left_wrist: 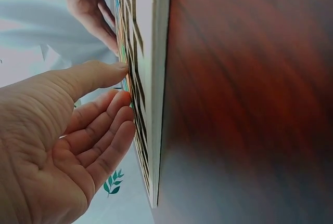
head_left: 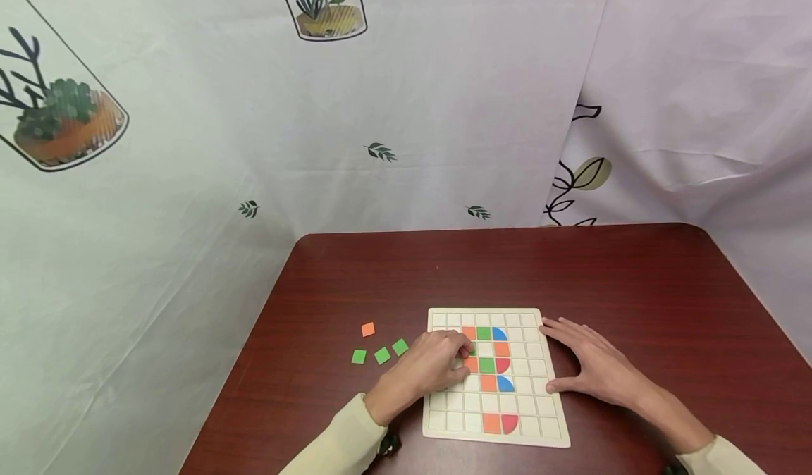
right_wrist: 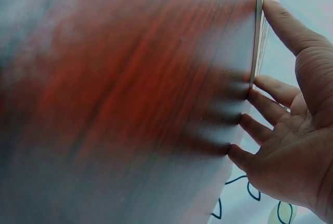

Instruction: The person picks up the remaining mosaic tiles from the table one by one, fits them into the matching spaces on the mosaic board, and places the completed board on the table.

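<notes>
A cream gridded board [head_left: 533,408] lies on the table, with orange, green, blue and red tiles set in some of its squares. Over its left part is my left hand [head_left: 431,362], fingertips down at a partly covered green tile [head_left: 472,350]. The left wrist view shows this hand's thumb [left_wrist: 99,74] and fingers apart, tips against the board. At the board's right edge rests my right hand [head_left: 599,366], thumb and fingers spread; in the right wrist view its thumb [right_wrist: 283,18] touches the rim. Some squares are hidden beneath the left hand.
Left of the board, loose on the dark red table [head_left: 355,278], lie an orange square tile [head_left: 368,329] and three green square tiles [head_left: 382,355]. A pale printed cloth [head_left: 431,108] hangs behind the table's far edge.
</notes>
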### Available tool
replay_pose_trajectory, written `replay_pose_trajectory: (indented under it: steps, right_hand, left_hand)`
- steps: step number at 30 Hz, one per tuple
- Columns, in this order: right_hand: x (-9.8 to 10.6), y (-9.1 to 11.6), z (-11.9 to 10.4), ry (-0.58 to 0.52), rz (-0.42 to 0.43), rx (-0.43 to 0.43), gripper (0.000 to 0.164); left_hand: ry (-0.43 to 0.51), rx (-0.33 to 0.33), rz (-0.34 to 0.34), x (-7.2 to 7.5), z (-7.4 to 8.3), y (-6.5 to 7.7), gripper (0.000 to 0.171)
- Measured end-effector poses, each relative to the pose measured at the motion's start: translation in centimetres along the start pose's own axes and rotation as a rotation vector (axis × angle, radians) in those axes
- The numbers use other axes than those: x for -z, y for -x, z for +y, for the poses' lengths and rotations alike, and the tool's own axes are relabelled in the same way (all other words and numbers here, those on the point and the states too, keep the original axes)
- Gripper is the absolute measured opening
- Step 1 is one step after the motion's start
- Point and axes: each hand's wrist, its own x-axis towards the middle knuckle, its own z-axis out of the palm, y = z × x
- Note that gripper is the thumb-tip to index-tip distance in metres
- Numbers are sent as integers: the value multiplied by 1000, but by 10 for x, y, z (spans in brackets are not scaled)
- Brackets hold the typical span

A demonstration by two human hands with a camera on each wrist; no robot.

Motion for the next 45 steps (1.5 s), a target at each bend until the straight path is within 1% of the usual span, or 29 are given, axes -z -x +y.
replay_pose_trajectory:
  steps: [4, 7, 10, 14, 16, 21, 23, 26, 31, 37, 41, 45]
  right_hand:
    - [0, 0, 0, 1, 1, 1, 98]
    - [0, 0, 0, 2, -1, 1, 98]
    - [0, 0, 1, 0, -2, -1, 99]
    - [1, -1, 1, 1, -4, -6, 100]
    - [1, -1, 2, 1, -6, -7, 100]
    - [0, -1, 2, -1, -9, -9, 100]
    - [0, -1, 2, -3, -10, -10, 100]
    - [0, -1, 1, -2, -9, -11, 100]
    - [0, -1, 1, -3, -10, -11, 100]
    - [0, -1, 1, -4, -12, -14, 100]
    - [0, -1, 1, -1, -11, -12, 100]
    - [0, -1, 0, 0, -14, -14, 100]
  left_hand:
    - [-1, 3, 2, -1, 0, 0, 24]
    - [16, 3, 12, 1, 0, -1, 22]
    - [56, 9, 17, 5, -1, -1, 22]
    - [138, 14, 34, 16, -4, -2, 23]
    - [179, 15, 56, 22, -7, -3, 24]
    - [259, 17, 137, 39, -15, -3, 27]
    - [271, 15, 174, 47, -19, -3, 28]
    - [265, 23, 226, 58, -26, -2, 29]
    - [256, 65, 302, 74, -40, 2, 29]
    - [250, 121, 387, 87, -61, 9, 29]
    - [244, 164, 433, 93, -74, 15, 30]
    - [267, 234, 447, 95, -87, 24, 32]
